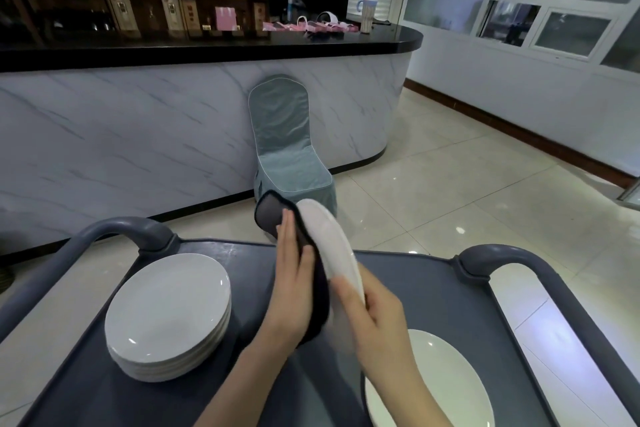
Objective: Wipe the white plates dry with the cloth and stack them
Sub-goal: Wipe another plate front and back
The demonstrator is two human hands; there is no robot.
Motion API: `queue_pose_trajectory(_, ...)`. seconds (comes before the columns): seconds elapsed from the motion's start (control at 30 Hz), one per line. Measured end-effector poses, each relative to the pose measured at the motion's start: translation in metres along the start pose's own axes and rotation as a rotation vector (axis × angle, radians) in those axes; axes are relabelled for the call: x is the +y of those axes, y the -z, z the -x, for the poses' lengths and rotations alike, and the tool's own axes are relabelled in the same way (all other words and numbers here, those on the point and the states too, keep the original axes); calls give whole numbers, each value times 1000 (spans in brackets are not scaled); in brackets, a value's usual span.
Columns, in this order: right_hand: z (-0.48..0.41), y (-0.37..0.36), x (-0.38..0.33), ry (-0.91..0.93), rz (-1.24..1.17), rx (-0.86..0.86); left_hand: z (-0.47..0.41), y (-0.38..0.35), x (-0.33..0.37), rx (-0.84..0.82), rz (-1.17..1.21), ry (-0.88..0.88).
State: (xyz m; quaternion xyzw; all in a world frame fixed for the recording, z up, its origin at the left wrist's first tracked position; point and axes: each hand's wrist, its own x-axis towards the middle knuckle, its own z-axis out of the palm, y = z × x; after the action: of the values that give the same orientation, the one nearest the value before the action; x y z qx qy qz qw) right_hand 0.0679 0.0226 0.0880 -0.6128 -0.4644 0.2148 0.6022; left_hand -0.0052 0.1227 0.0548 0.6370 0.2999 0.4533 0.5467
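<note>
Nearest, under the right wrist, a lone white plate (443, 385) lies flat on the cart (433, 288). The held plate (332, 246) stands on edge above mid-cart, its long axis running away from the person. The right hand (374, 315) grips its near rim, and the left hand (294, 288) presses the dark cloth (273, 215) to its left face with straight fingers. The stack of plates (166, 308) sits leftward, on the left hand's side.

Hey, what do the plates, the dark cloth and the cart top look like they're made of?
The plate being wiped and the stack look like glazed ceramic or porcelain: smooth white, small sharp highlights. The cloth seems soft fabric, maybe microfibre: dark, matte, limp, bound edge. The cart top is probably moulded plastic: grey, dull sheen, rounded handles.
</note>
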Motion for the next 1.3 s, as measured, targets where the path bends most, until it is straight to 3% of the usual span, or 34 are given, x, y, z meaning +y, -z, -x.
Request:
queue_pose_trajectory(0.1,-11,0,-4,-167,-244,108,16,-11,2,-127,-372,-274)
queue_pose_trajectory(0.2,-9,1,-6,-293,-407,104,20,-6,-7,-224,-517,-389)
queue_pose_trajectory(0.27,-2,2,-3,-314,-380,102,10,-1,-4,-239,-460,-359)
queue_pose_trajectory(0.37,10,3,-1,-298,-278,46,-5,6,0,-145,-321,-166)
queue_pose_trajectory(0.43,12,6,2,-312,-259,40,-1,7,-2,-158,-370,-121)
queue_pose_trajectory(0.7,8,11,7,-436,-330,78,29,-7,-5,-396,-621,-408)
queue_pose_trajectory(0.77,10,13,10,-452,-350,94,21,-1,-8,-390,-617,-395)
queue_pose_trajectory(0.97,6,27,9,-452,-484,160,8,16,-30,-214,-491,-140)
queue_pose_trajectory(1.13,-5,38,11,-441,-567,250,58,7,-57,-246,-565,-106)
queue_pose_trajectory(1.3,-9,26,16,-382,-558,336,82,-22,-44,-258,-619,-222)
